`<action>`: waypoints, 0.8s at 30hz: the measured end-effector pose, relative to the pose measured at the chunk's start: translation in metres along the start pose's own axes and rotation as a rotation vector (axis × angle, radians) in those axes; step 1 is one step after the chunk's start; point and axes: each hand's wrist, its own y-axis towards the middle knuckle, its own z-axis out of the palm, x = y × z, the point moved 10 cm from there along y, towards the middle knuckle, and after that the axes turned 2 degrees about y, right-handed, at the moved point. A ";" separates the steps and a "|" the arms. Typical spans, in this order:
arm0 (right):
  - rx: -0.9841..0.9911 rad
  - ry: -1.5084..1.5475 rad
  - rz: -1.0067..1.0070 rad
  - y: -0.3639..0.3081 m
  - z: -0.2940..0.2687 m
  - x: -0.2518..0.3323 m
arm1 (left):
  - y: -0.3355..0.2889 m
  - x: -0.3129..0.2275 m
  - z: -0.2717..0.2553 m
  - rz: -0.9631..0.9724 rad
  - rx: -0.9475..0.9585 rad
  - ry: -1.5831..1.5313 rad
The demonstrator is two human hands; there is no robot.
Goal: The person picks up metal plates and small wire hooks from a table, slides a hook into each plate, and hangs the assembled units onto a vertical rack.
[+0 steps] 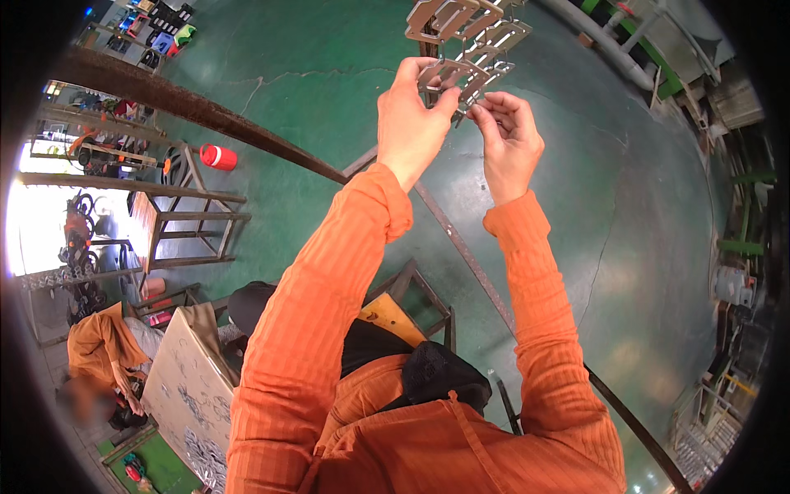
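Observation:
Several flat, beige-silver metal plates with cut-out slots (440, 18) hang in linked rows at the top of the head view. My left hand (411, 115) is raised to the lowest row, its fingers and thumb closed around the edge of one metal plate (436, 76). Just right of it, my right hand (512, 136) has thumb and forefinger pinched together beside the lower corner of the plates. Whatever lies in that pinch is too small to make out. The other fingers of this hand are curled.
A rusty metal beam (206, 111) runs diagonally from the upper left. A red drink cooler (218, 157) stands near a metal frame stand (193, 216). At lower left, a person (111, 350) bends beside a table (177, 370) strewn with small metal parts. Pipes and machinery (732, 284) line the right side.

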 end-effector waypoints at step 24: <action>0.003 -0.161 -0.134 -0.003 0.006 0.008 | -0.002 -0.001 0.007 0.036 0.050 0.021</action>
